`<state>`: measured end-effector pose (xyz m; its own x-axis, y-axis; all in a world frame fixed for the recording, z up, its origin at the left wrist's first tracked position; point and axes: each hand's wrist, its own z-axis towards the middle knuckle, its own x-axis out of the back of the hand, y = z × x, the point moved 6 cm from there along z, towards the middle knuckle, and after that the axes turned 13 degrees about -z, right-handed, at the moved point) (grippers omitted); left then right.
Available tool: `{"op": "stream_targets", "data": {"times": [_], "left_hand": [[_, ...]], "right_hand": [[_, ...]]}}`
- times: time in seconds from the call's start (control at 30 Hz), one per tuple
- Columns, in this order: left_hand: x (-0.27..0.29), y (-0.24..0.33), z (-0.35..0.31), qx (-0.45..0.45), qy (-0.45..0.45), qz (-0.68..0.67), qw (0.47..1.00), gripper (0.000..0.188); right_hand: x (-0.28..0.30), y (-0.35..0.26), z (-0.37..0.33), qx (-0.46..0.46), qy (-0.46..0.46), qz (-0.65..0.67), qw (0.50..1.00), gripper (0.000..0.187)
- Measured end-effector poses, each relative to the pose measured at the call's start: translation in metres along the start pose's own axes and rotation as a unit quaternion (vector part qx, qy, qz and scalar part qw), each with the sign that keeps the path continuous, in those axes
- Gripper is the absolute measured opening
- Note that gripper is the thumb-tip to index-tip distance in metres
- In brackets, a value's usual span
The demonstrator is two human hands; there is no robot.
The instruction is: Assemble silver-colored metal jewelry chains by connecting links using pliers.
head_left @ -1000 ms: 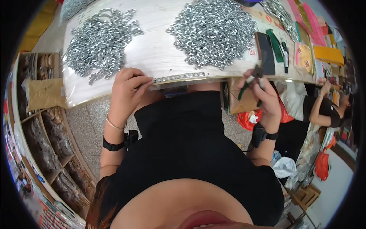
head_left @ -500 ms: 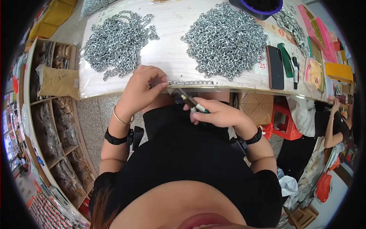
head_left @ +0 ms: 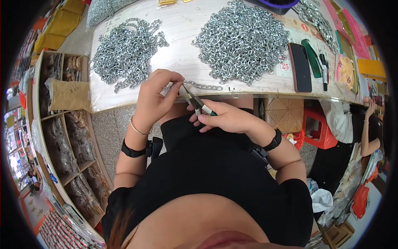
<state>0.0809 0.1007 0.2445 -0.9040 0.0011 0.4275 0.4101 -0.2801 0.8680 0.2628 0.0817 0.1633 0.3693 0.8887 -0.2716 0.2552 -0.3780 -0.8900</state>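
Observation:
Near the front edge of the table, my left hand (head_left: 159, 92) pinches the end of a short length of silver chain (head_left: 207, 86); the rest of it lies on the tabletop to the right. My right hand (head_left: 217, 117) is wrapped round a pair of pliers (head_left: 197, 103), whose handles show green and white. The slim plier tips point up and left and meet the chain close to my left fingertips. Whether the jaws grip a link is too small to tell. A smaller chain pile (head_left: 124, 54) lies beyond my left hand, a larger chain pile (head_left: 244, 41) beyond my right.
On the table's right lie a phone (head_left: 300, 68), a green case (head_left: 311, 59) and a black marker (head_left: 323, 74). A purple-rimmed container (head_left: 280, 4) stands at the back. Shelves of bagged goods (head_left: 68, 137) line the left. A red stool (head_left: 319, 128) and another person's arm (head_left: 367, 128) are at right.
The plier tips have moved up to the chain at my left fingertips. My right hand has shifted slightly up, and the chain now lies at a slant, with its free end further left.

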Motion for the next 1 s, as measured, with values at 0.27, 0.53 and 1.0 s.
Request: {"op": "stream_targets", "data": {"times": [0.27,0.53,1.0], "left_hand": [[-0.011,0.013,0.002,-0.112,-0.009,0.101,0.989,0.014],[-0.006,-0.02,-0.012,0.043,0.068,-0.134,0.988,0.011],[0.0,-0.04,-0.019,0.142,0.1,-0.425,0.888,0.005]], "right_hand": [[0.005,-0.009,-0.002,0.0,0.042,0.045,0.998,0.047],[0.002,-0.017,0.001,0.061,0.016,0.018,0.998,0.038],[0.01,-0.035,-0.009,0.069,0.094,-0.069,0.991,0.03]]}}
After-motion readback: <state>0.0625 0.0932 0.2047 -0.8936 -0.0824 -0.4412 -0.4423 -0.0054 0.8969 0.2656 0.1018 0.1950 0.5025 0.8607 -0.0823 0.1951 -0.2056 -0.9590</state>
